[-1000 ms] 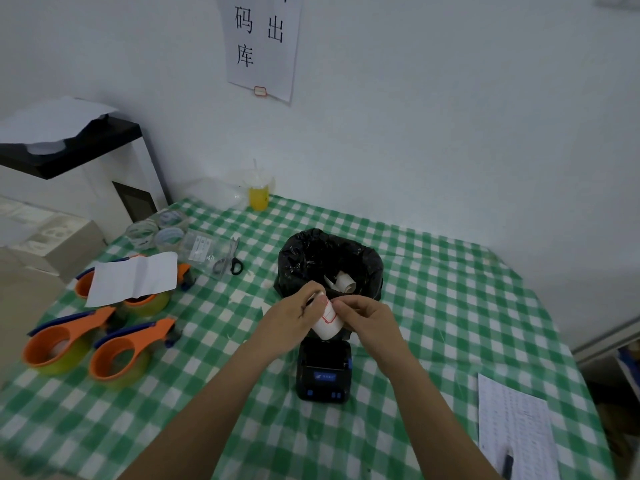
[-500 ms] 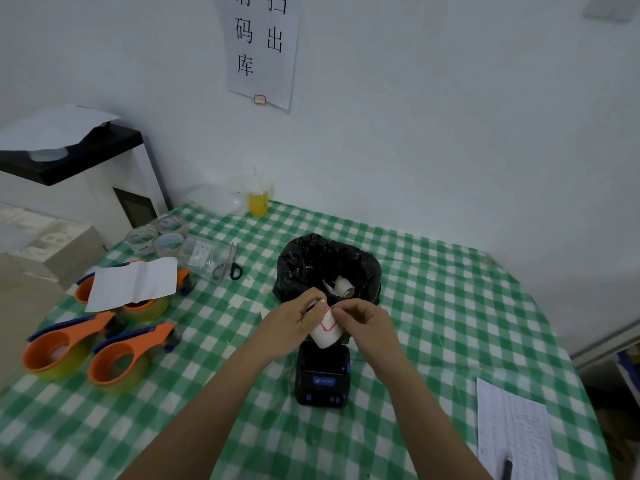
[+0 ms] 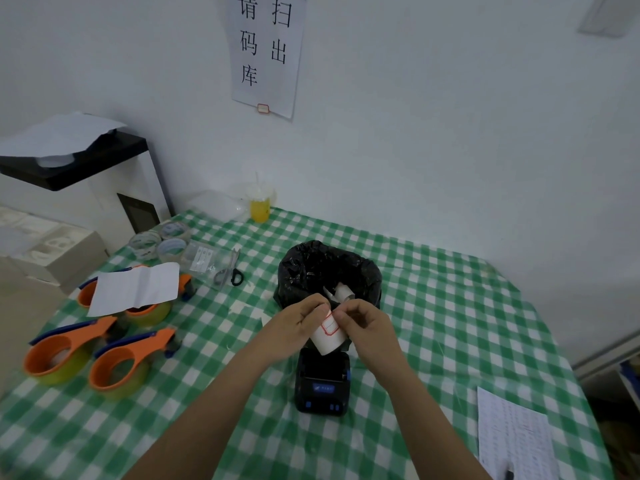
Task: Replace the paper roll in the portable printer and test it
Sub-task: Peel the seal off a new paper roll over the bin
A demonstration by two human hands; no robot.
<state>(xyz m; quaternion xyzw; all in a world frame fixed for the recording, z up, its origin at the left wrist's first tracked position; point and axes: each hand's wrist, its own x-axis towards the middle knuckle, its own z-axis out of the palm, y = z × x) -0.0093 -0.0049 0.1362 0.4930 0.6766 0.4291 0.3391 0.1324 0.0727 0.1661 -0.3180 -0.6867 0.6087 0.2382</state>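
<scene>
A white paper roll (image 3: 328, 336) with a red-outlined label on it is held above the table between both hands. My left hand (image 3: 297, 325) grips its left side. My right hand (image 3: 367, 327) pinches the roll's top right edge with thumb and fingertips. Directly below the roll sits the small black portable printer (image 3: 322, 386) with blue buttons on its front, resting on the green checked tablecloth (image 3: 450, 323). Its paper bay is hidden behind the roll and my hands.
A bin lined with a black bag (image 3: 329, 268) stands just behind my hands and holds a used white roll core (image 3: 344, 292). Orange tape dispensers (image 3: 117, 362), a folded paper (image 3: 136, 289), scissors (image 3: 231, 271) and tape rolls lie left. A printed sheet (image 3: 512, 434) lies front right.
Both hands stay on the roll above the printer, with only slight finger shifts at its top edge. The view has tilted a little, so everything sits lower in frame.
</scene>
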